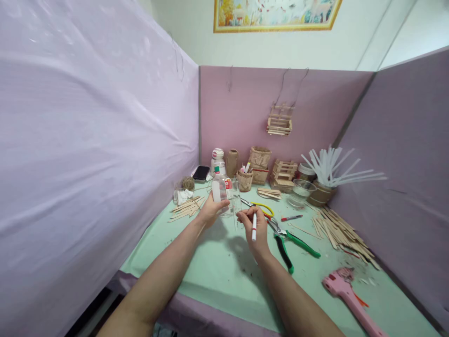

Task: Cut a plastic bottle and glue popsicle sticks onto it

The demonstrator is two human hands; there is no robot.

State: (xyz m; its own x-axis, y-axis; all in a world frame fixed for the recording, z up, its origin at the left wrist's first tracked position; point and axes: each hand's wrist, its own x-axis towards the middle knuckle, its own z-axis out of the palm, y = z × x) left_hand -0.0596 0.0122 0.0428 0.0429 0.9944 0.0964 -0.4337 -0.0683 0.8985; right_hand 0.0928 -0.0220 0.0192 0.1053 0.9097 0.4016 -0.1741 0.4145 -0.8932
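Note:
My left hand (211,210) is wrapped round a clear plastic bottle (220,187) with a green-and-red label, its thumb lying across the front. The bottle is held tilted above the table. A clear, flat see-through piece (235,196) shows along the bottle's right side; where it ends is hard to make out. Just to the right, my right hand (257,231) has its fingers closed on a white marker (254,228) with a red ring. The marker's back end points down toward me and its tip is hidden. Its fingertips are close to the clear piece's lower edge.
Yellow-handled scissors (263,208), green-handled pliers (294,243) and a red pen (292,218) lie right of my hands. A pink glue gun (347,292) is at front right. Wooden sticks (345,234) lie right, others (187,209) left. Woven baskets (260,161) and a phone (201,173) stand behind.

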